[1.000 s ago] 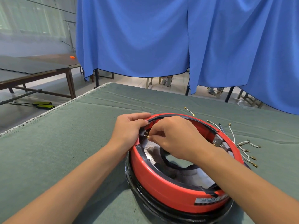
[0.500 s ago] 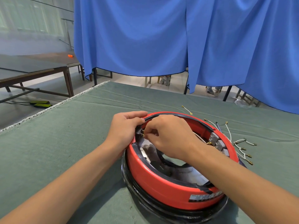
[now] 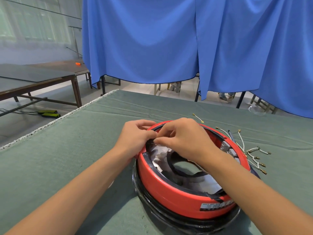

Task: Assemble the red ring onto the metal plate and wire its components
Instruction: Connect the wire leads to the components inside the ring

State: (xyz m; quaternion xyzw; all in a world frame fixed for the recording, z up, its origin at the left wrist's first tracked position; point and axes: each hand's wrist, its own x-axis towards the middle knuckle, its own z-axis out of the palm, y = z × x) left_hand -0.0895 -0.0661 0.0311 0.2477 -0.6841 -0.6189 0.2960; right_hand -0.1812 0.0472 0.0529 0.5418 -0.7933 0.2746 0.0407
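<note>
Red ring (image 3: 179,192) sits at 5 o'clock of the view on the green cloth table (image 3: 67,150), seated over a black base (image 3: 169,216) that shows below its near wall. Inside the ring: metal plate (image 3: 210,184), shiny and partly hidden, with a black curved band (image 3: 186,173) around a central opening. Grey terminal blocks (image 3: 226,146) mounted inside the ring's wall at 3 o'clock. White label (image 3: 213,206) stuck on the outer wall at 5 o'clock.

Left hand (image 3: 135,138) grips the ring's rim at 10 o'clock, fingers curled over the edge, thumb toward the inside. Right hand (image 3: 184,138) reaches across the ring from 4 o'clock, thumb and forefinger closed in a pinch on a thin wire end (image 3: 155,141) just inside the rim at 10 o'clock, touching the left hand's fingertips. What the wire end joins to: too small to tell.

Loose white wires (image 3: 254,153) with brass terminals lie on the cloth just beside the ring at 3 o'clock. One short brass-ended wire (image 3: 197,117) lies apart at 1 o'clock of the ring. Blue curtain (image 3: 169,39) hangs behind the table at 12 o'clock. Wooden tables (image 3: 33,80) stand at 9 o'clock of the view.
</note>
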